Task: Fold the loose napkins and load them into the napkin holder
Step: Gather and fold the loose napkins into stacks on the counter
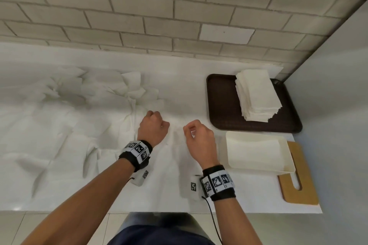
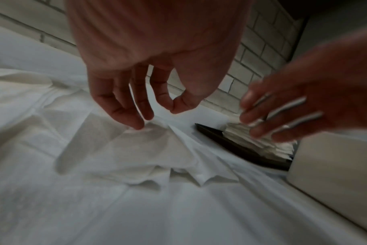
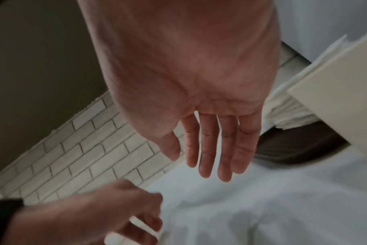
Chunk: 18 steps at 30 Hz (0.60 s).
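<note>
Loose white napkins (image 1: 99,93) lie crumpled over the left and middle of the white counter. My left hand (image 1: 157,123) hovers just above a rumpled napkin (image 2: 136,149), fingers loosely curled, thumb close to the index finger, nothing held between them; one fingertip (image 2: 136,126) grazes the paper. My right hand (image 1: 191,131) floats beside it with straight fingers (image 3: 207,149) and an empty palm. The cream napkin holder (image 1: 256,151) sits to the right of my right hand, with napkins inside. A stack of folded napkins (image 1: 256,95) rests on a brown tray (image 1: 223,105).
A wooden cutting board (image 1: 302,195) lies under and right of the holder, near the counter's front right corner. A tiled wall runs along the back, a grey wall closes the right side. The counter's front edge is just below my wrists.
</note>
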Motion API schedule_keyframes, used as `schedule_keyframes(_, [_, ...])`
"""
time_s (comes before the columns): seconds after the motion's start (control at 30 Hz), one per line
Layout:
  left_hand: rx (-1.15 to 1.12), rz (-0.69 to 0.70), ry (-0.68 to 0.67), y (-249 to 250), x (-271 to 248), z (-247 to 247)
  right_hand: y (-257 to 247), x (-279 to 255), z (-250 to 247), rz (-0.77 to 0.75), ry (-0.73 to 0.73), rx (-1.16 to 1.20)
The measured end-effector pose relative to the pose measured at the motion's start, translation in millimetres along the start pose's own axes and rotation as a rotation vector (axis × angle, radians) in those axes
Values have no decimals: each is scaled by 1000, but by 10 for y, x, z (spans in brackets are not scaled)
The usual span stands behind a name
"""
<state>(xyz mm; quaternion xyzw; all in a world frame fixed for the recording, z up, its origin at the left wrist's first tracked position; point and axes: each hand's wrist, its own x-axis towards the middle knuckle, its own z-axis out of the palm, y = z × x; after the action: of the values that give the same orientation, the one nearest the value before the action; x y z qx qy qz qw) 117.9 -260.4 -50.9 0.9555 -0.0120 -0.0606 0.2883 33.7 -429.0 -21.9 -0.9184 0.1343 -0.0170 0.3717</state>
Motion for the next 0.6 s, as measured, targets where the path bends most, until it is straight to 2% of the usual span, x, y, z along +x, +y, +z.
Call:
schedule_keyframes(0.07, [-39, -23, 39, -21, 3, 2, 59, 19, 89, 42, -25, -53])
schedule_keyframes(0.17, [95, -144, -90, 53, 51, 99, 125, 14, 224, 122, -69, -156])
schedule_keyframes(0.23, [207, -214, -147, 145, 56, 201, 159, 22, 320, 155, -94, -111])
schedule_keyframes(0.33, [234, -289, -122, 263, 94, 299, 177, 89, 429, 145, -133, 20])
schedule_keyframes(0.4, [205, -332, -99, 160, 119, 232, 83, 115, 512, 123, -165, 68])
schedule_keyframes(0.6, [3, -221, -80, -45, 69, 196, 84, 135, 486, 248, 0, 409])
